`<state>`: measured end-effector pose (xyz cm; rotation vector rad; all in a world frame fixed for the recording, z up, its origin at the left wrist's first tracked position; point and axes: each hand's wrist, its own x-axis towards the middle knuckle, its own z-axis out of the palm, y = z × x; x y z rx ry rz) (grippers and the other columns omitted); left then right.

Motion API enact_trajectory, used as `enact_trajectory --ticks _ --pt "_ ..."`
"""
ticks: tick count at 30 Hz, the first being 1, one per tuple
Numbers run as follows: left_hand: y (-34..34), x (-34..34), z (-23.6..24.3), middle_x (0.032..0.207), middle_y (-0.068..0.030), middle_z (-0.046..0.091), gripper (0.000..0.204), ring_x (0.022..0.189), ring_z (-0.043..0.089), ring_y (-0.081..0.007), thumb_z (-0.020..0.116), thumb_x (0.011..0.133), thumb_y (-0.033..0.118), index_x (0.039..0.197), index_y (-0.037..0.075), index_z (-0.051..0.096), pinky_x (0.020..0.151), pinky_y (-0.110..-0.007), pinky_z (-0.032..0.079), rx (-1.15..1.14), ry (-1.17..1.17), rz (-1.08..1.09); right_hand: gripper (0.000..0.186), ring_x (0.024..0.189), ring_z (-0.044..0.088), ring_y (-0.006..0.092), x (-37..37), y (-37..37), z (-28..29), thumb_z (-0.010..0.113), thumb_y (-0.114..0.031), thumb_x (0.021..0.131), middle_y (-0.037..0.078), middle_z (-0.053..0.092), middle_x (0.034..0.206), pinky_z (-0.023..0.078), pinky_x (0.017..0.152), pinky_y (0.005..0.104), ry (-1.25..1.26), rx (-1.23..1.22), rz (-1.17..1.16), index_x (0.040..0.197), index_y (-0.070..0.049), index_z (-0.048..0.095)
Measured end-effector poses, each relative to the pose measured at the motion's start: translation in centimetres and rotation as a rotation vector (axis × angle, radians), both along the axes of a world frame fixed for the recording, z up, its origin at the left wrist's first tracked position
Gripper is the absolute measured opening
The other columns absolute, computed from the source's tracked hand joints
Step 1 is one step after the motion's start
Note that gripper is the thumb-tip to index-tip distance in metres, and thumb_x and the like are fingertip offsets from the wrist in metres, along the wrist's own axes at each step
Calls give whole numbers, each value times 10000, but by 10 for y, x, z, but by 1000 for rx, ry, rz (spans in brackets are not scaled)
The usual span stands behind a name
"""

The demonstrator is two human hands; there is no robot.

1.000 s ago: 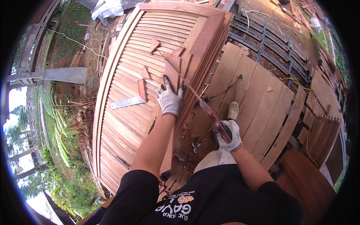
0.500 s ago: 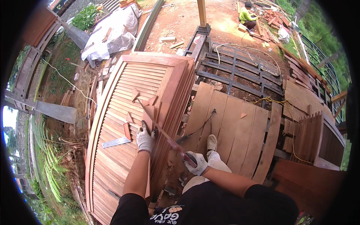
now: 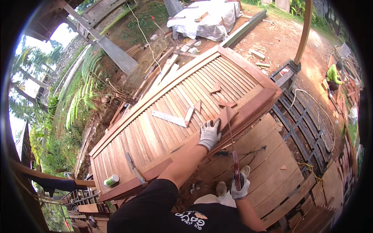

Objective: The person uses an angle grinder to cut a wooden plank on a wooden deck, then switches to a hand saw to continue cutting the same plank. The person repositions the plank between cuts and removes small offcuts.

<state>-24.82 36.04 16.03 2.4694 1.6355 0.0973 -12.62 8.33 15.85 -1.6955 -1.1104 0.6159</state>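
Observation:
A stack of reddish louvred wooden panels (image 3: 136,134) lies before me. My left hand (image 3: 210,134), in a grey-white glove, grips and presses down a short reddish board (image 3: 227,115) at the panel's right edge. In my gloved right hand (image 3: 239,188) is the reddish handle of a handsaw (image 3: 236,165). Its narrow blade points away from me and crosses the board's end; whether its teeth touch the wood I cannot tell. Beyond my left hand lie a try square (image 3: 169,118) and triangular offcuts (image 3: 215,89).
A hammer (image 3: 135,169) and a green-and-white can (image 3: 112,180) rest on the panel's near left end. To the right are a plank platform (image 3: 256,155) and a dark metal grid (image 3: 307,120). Someone in a yellow-green top (image 3: 332,75) crouches at the far right.
The view has swung left, bringing the hammer and can into sight. The saw now points more straight ahead. My left hand still presses the board.

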Motion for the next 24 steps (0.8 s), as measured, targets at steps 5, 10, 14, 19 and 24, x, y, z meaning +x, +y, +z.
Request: enact_trajectory --ticks 5,10,14,19,24 --pt "17 24 4 1363 -189 497 741 1292 449 -379 718 840 393 1503 183 463 1068 -530 381 -25 -29 -18 189 738 692 372 12 20 2 646 -73 827 155 665 792 547 706 407 12 126 -50 1009 -19 638" --pt "29 42 2 1393 -183 477 770 1317 425 -382 690 843 435 1523 180 433 1097 -533 338 -31 2 -110 214 746 694 376 24 27 -19 616 -83 852 161 673 825 544 696 411 -3 124 -64 1051 -8 630" --pt "37 48 -7 1433 -168 450 891 1335 382 -379 704 820 519 1537 96 386 1124 -528 297 77 -96 35 250 748 702 380 27 32 2 611 -87 876 170 684 827 542 679 411 -51 108 -45 1109 2 629" --pt "33 59 -14 1486 -181 424 963 1369 373 -384 688 819 591 1563 89 339 1133 -546 311 18 8 135 267 781 679 384 29 26 -3 648 -46 809 157 675 859 553 699 425 -47 54 -22 1075 -31 635" --pt "34 63 -2 1497 -201 425 989 1382 389 -378 681 836 605 1584 85 297 1129 -552 333 -92 42 138 220 852 684 399 29 22 7 644 -49 836 195 667 925 554 751 415 -80 72 -8 1053 -15 640"
